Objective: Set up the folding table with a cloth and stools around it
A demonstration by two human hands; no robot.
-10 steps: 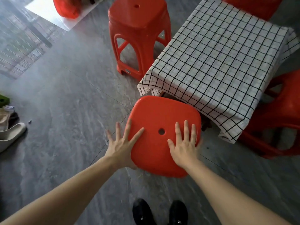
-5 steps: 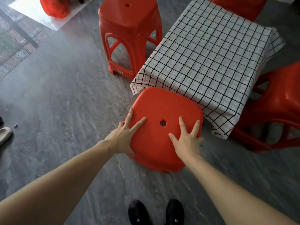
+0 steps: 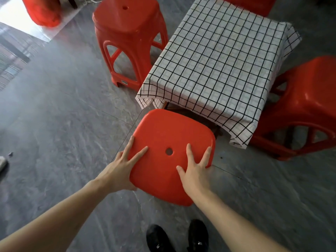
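Both hands on the seat of the near red stool (image 3: 169, 135), just beside the near edge of the cloth-covered tabletop (image 3: 214, 57). Left hand (image 3: 123, 170) gripping the seat's left rim, thumb lying on top, fingers partly hidden at the edge. Right hand (image 3: 195, 170) pressed flat, fingers spread, right of the centre hole. Checked cloth (image 3: 227, 115) draped over the edges. Other red stools at the left (image 3: 127, 33), right (image 3: 300, 110) and far side (image 3: 249, 4). Black shoes (image 3: 178, 237) on the grey floor (image 3: 63, 124) below.
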